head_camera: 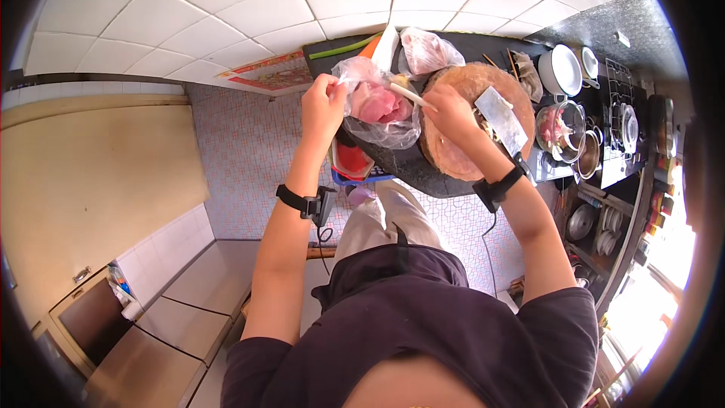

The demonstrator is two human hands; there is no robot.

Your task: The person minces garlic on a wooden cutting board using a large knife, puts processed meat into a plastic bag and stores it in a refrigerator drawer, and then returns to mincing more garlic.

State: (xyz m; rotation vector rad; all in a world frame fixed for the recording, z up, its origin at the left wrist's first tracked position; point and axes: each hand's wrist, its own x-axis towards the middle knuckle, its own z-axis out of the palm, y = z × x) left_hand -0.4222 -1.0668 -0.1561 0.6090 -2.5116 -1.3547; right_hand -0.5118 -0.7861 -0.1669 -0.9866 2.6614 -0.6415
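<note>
Raw meat lies in an open clear plastic bag on the dark counter. My left hand pinches the bag's left edge between thumb and fingers. In my right hand is a pale stick-like piece, whose kind I cannot tell; it points left over the bag. That hand is above the round wooden chopping board. On the board's right side a cleaver lies flat, with chopped pale bits beside its blade.
Behind stand another filled plastic bag and a green stalk. To the right are a glass bowl of meat pieces, a white pot and a wire rack. A red tray sits below the counter's left edge.
</note>
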